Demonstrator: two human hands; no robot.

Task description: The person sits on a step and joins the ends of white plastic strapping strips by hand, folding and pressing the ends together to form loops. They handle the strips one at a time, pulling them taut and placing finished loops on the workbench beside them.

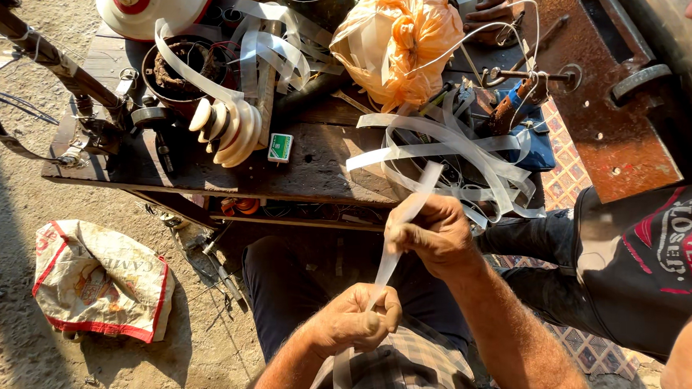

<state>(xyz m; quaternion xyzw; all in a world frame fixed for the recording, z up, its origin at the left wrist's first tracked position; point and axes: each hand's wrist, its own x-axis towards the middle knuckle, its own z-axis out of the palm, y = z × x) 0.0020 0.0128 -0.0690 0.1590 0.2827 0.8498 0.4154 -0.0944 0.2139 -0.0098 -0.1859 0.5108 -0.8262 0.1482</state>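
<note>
I saw left hand (356,318) closed on strip (397,235) | right hand (432,231) pinched it at 1 o'clock | bench (314,169) edge just beyond, lap room tight

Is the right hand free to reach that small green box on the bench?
Probably not as is: the right hand and left hand both grip the white strip. The green box lies uncovered on the bench, so the path looks open.

Outdoor repair workshop — cluttered workbench (314,169), dirt ground (10,229)
</note>
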